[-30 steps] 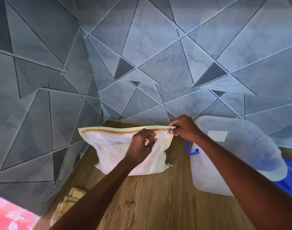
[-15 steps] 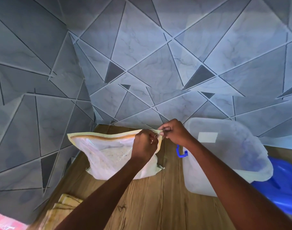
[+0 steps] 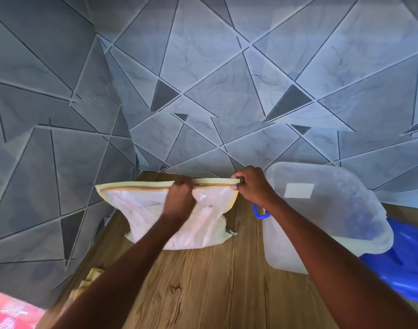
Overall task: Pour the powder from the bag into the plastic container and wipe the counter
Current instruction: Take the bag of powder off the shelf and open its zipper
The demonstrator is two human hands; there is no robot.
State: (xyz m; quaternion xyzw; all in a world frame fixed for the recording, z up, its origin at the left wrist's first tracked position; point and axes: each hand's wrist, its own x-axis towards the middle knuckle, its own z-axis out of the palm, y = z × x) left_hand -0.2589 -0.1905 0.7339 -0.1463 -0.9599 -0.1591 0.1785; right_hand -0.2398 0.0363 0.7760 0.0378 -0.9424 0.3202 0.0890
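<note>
A clear zip bag (image 3: 141,210) with a yellow border and pale powder inside stands upright on the wooden counter (image 3: 203,286), near the wall corner. My left hand (image 3: 179,198) grips the zip line around the middle of the bag's top edge. My right hand (image 3: 253,184) pinches the top right corner of the bag. A translucent plastic container (image 3: 326,217) with a blue clip handle (image 3: 260,213) sits open just right of the bag, its inside looking empty.
A blue lid (image 3: 407,264) lies under the container's right side. A folded yellowish cloth (image 3: 86,283) sits at the counter's left edge. Grey tiled walls close off the back and left. A red patterned surface (image 3: 10,312) shows at bottom left.
My left hand has slid leftward along the zip from the right corner to mid-bag. My right hand keeps its pinch on the right corner. The camera view shifted slightly.
</note>
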